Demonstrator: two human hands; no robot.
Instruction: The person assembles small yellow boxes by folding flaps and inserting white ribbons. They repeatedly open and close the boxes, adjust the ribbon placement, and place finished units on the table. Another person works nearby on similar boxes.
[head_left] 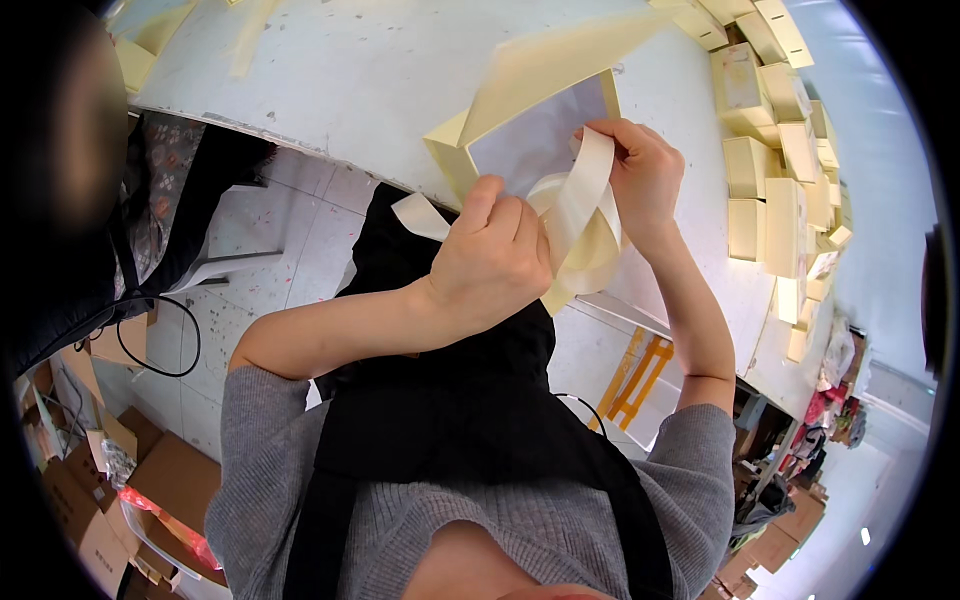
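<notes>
Some of box [461, 170] hidden behind left hand [492, 252], ribbon [584, 188].

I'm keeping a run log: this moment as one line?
left hand: holding ribbon | right hand: pinching ribbon | yellow box: lid raised, at table edge

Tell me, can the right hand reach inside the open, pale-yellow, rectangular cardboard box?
Probably yes: the box is open, its lid raised, and the right hand is near it, though holding flat cream ribbon.
</notes>
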